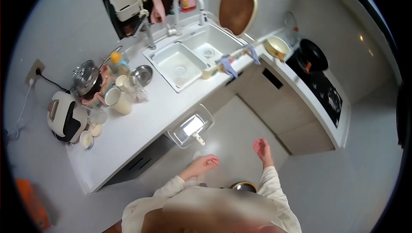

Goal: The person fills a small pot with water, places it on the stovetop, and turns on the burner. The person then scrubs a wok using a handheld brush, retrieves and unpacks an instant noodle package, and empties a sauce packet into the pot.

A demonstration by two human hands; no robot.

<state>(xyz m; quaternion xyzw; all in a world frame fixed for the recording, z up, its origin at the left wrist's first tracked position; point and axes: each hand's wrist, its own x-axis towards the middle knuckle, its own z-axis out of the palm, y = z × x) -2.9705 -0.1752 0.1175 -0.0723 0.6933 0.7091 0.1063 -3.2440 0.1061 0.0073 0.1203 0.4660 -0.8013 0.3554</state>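
- Clear bin (207,115): just beyond the front edge of the bench (159,108), near its middle; whether it hangs or stands is unclear. Its long axis runs roughly parallel to that edge, and the white handle (198,138) at its near side points toward the person.
- Left hand (206,163): released, fingers loosely curled, near the bin's near side, apart from it.
- Right hand (262,147): released, palm open, well apart from the bin.
- Handling: gripping opposite rims should keep the bin level, clear of the bench edge.
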